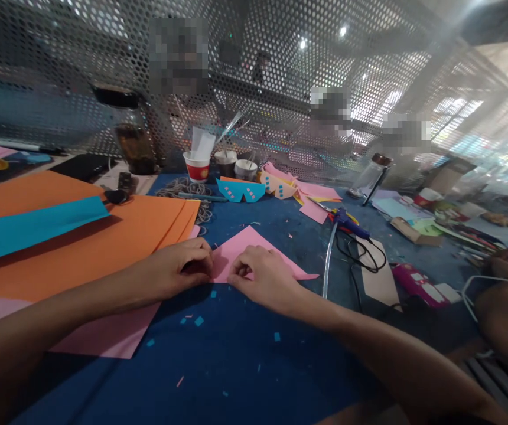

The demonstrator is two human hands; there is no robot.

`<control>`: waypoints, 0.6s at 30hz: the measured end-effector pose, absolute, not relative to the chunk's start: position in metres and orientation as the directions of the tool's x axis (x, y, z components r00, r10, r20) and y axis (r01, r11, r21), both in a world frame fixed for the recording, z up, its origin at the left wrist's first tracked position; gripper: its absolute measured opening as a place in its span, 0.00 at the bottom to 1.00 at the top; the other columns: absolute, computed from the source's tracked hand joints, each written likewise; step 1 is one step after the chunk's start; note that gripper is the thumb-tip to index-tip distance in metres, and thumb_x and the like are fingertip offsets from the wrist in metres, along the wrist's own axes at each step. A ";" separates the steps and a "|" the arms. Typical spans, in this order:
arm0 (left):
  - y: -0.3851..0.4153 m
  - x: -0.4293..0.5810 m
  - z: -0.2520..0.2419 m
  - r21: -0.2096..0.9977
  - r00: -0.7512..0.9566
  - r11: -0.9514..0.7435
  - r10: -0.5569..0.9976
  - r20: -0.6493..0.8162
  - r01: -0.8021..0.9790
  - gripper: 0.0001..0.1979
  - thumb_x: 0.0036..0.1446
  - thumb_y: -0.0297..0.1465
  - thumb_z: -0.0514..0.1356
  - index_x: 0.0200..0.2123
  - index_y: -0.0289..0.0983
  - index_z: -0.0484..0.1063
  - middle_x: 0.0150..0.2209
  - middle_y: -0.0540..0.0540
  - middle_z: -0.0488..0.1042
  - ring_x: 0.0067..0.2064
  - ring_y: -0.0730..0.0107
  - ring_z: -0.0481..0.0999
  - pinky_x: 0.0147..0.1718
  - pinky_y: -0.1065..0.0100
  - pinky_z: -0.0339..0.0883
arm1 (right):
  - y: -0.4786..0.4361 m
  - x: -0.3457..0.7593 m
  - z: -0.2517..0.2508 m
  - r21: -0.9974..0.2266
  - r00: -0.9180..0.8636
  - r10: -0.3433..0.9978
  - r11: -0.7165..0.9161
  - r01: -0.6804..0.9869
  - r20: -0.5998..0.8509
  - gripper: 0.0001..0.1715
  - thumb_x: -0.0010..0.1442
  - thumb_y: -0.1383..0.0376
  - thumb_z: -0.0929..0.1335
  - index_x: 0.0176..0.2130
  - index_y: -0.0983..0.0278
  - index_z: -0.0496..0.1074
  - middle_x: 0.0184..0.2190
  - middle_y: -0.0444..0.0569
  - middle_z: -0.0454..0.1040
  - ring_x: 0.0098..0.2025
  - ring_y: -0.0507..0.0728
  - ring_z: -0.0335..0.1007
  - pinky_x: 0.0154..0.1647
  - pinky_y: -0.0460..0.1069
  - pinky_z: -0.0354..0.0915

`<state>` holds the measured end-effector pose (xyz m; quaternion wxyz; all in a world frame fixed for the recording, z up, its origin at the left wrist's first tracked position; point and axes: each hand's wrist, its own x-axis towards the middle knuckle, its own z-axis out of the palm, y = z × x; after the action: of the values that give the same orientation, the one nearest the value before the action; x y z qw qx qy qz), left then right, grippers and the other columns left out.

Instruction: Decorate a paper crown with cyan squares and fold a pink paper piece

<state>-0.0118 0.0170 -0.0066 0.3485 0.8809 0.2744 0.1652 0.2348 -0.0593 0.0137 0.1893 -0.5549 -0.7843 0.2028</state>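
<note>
A sheet of pink paper (249,237), folded into a triangle, lies on the blue tabletop, its long edge towards me. My left hand (185,268) is closed at its left corner, thumb and fingertips pinching the edge. On the near edge, the curled fingers and thumb of my right hand (263,273) press together on the paper and cover part of it. A thin pink point sticks out to the right of that hand. Small blue scraps (198,321) are scattered in front of the paper.
Large orange sheets (147,221) with a folded blue strip (36,227) on top lie left. Cut-out paper masks (240,190) and paper cups (197,167) stand behind. A glue gun (349,223) with its cord lies right. Glass jar (134,144) back left; a perforated metal screen (254,71) closes the back.
</note>
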 end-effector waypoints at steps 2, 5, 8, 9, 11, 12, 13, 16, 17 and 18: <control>0.017 -0.011 -0.009 0.691 0.794 -0.628 0.594 0.130 0.357 0.07 0.66 0.34 0.61 0.36 0.41 0.78 0.42 0.46 0.77 0.44 0.62 0.78 0.44 0.62 0.71 | -0.060 0.233 0.012 -0.504 -0.296 0.951 0.300 0.810 0.091 0.05 0.66 0.68 0.73 0.36 0.62 0.81 0.39 0.46 0.81 0.41 0.55 0.72 0.46 0.52 0.61; 0.015 -0.009 -0.008 0.669 0.785 -0.644 0.603 0.143 0.372 0.07 0.65 0.34 0.59 0.36 0.41 0.77 0.41 0.45 0.77 0.43 0.62 0.78 0.42 0.62 0.71 | -0.062 0.231 0.010 -0.473 -0.283 0.954 0.297 0.829 0.102 0.04 0.66 0.68 0.73 0.36 0.62 0.81 0.38 0.46 0.81 0.41 0.55 0.70 0.45 0.52 0.59; 0.010 -0.006 -0.005 0.632 0.764 -0.649 0.631 0.135 0.424 0.08 0.64 0.34 0.58 0.35 0.40 0.75 0.40 0.45 0.75 0.41 0.62 0.76 0.40 0.61 0.69 | -0.063 0.229 0.012 -0.463 -0.291 0.953 0.296 0.836 0.084 0.05 0.67 0.67 0.73 0.36 0.63 0.80 0.39 0.46 0.81 0.41 0.55 0.70 0.46 0.52 0.58; 0.007 -0.004 -0.005 0.617 0.752 -0.645 0.647 0.126 0.451 0.08 0.64 0.35 0.58 0.34 0.40 0.75 0.40 0.45 0.75 0.40 0.62 0.76 0.40 0.61 0.69 | -0.063 0.229 0.013 -0.456 -0.292 0.953 0.294 0.840 0.077 0.05 0.67 0.68 0.73 0.36 0.63 0.79 0.39 0.47 0.80 0.41 0.55 0.70 0.46 0.52 0.58; 0.002 0.001 -0.003 0.583 0.717 -0.630 0.688 0.113 0.513 0.10 0.65 0.39 0.58 0.34 0.41 0.73 0.40 0.45 0.75 0.41 0.60 0.75 0.39 0.60 0.67 | -0.063 0.227 0.015 -0.436 -0.281 0.957 0.283 0.854 0.071 0.05 0.67 0.68 0.73 0.36 0.64 0.78 0.38 0.47 0.80 0.41 0.55 0.70 0.45 0.52 0.57; -0.001 0.004 -0.003 0.563 0.694 -0.622 0.711 0.113 0.544 0.12 0.65 0.41 0.59 0.33 0.41 0.71 0.40 0.44 0.74 0.41 0.59 0.74 0.40 0.59 0.66 | -0.064 0.226 0.016 -0.423 -0.272 0.960 0.276 0.863 0.071 0.05 0.67 0.68 0.73 0.36 0.64 0.78 0.38 0.47 0.80 0.40 0.55 0.69 0.44 0.53 0.56; -0.003 0.007 -0.003 0.543 0.672 -0.615 0.731 0.121 0.571 0.13 0.64 0.43 0.59 0.33 0.41 0.70 0.40 0.44 0.74 0.41 0.58 0.74 0.39 0.58 0.66 | -0.064 0.226 0.016 -0.413 -0.264 0.962 0.270 0.870 0.074 0.06 0.67 0.68 0.73 0.35 0.64 0.77 0.37 0.47 0.79 0.40 0.55 0.69 0.44 0.53 0.56; -0.008 0.014 -0.004 0.497 0.632 -0.607 0.762 0.143 0.620 0.13 0.65 0.42 0.57 0.31 0.42 0.67 0.37 0.44 0.72 0.40 0.57 0.72 0.39 0.58 0.64 | -0.064 0.225 0.014 -0.401 -0.251 0.964 0.265 0.877 0.086 0.06 0.66 0.68 0.73 0.34 0.63 0.76 0.36 0.46 0.78 0.40 0.56 0.68 0.43 0.53 0.54; -0.009 0.015 -0.004 0.490 0.627 -0.605 0.766 0.143 0.628 0.13 0.66 0.42 0.57 0.31 0.42 0.66 0.37 0.44 0.72 0.40 0.57 0.72 0.39 0.58 0.63 | -0.064 0.225 0.014 -0.399 -0.251 0.964 0.267 0.878 0.093 0.06 0.66 0.68 0.72 0.34 0.63 0.76 0.37 0.46 0.78 0.40 0.56 0.68 0.43 0.53 0.54; -0.010 0.017 -0.003 0.485 0.624 -0.603 0.769 0.141 0.634 0.13 0.66 0.42 0.56 0.30 0.42 0.65 0.36 0.44 0.72 0.40 0.56 0.72 0.39 0.57 0.63 | -0.065 0.224 0.013 -0.397 -0.250 0.963 0.269 0.878 0.101 0.06 0.65 0.68 0.72 0.34 0.63 0.76 0.36 0.46 0.78 0.40 0.56 0.68 0.43 0.53 0.54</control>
<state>0.0168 -0.0097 -0.0035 0.1985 0.8790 0.3988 0.1701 0.2243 -0.0647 0.0127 0.1635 -0.5903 -0.7796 0.1305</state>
